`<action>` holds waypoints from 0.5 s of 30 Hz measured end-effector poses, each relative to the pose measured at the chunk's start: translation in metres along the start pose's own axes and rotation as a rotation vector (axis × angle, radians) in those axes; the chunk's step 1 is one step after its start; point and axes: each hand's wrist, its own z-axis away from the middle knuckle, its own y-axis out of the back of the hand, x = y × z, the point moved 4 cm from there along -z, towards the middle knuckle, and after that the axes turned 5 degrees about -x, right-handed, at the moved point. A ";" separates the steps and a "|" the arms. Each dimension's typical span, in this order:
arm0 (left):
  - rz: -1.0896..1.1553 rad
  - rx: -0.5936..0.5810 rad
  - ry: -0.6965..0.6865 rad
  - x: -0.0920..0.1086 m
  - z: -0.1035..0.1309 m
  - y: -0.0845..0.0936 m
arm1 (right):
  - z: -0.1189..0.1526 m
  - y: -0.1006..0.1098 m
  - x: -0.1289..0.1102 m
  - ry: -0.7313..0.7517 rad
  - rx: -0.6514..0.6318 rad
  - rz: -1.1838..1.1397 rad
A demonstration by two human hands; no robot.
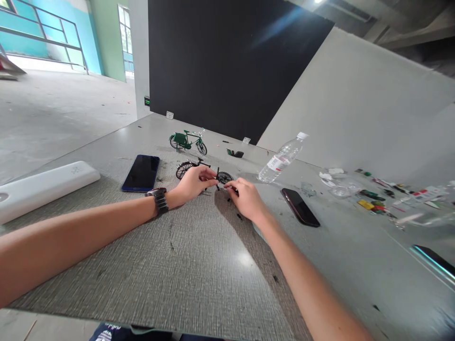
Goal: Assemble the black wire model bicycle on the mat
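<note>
A black model bicycle [185, 169] stands on the grey table in front of me, partly covered by my fingers. My left hand [197, 182], with a dark watch on its wrist, is closed on the bicycle near its front fork. Close to the front wheel [225, 177], my right hand [245, 196] has thumb and forefinger pinched together. Whatever lies between those fingertips is too small to make out. Behind the black one stands a green model bicycle [188, 141] with a green bag over its rear wheel. Small black bits [239, 216] lie below my right hand.
A phone [141, 173] and a white case [50, 187] lie at left. To the right are a tilted plastic bottle [280, 160], another phone [300, 207] and scattered small parts [371, 204]. A dark panel [220, 66] rises behind the table. A small dark piece [235, 153] lies near it.
</note>
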 end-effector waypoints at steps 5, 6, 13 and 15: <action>0.006 -0.006 0.013 -0.001 0.000 -0.001 | 0.000 0.003 0.000 0.023 0.060 -0.101; 0.006 -0.007 0.017 0.000 0.000 0.000 | 0.000 0.003 0.000 0.027 0.068 -0.119; -0.001 -0.008 0.011 0.000 0.001 0.000 | 0.001 0.002 -0.002 0.012 -0.005 -0.054; 0.002 -0.004 0.010 -0.001 0.000 0.000 | 0.002 0.000 -0.003 0.009 -0.033 -0.019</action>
